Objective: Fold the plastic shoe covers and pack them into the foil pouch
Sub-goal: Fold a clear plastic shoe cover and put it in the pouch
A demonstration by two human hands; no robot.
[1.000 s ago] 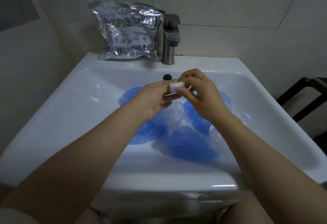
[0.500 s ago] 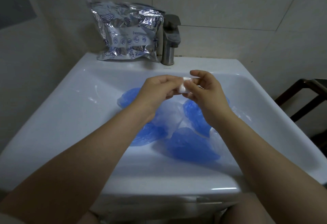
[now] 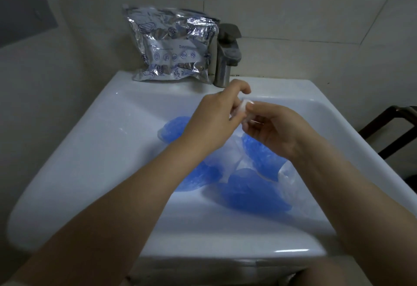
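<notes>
1. The foil pouch [image 3: 172, 47], upper middle of the frame, carries a white label band with printed letters "Dat", cut off by a crease.
2. Its other printing is too blurred to read.

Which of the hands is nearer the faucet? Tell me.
Left. The left hand is raised just below and in front of the faucet; the right hand sits lower and further right.

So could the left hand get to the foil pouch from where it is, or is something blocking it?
Probably yes. The foil pouch stands on the sink's back ledge beside the faucet, nothing between it and the left hand. But that hand and the right hand pinch a small white wad.
</notes>
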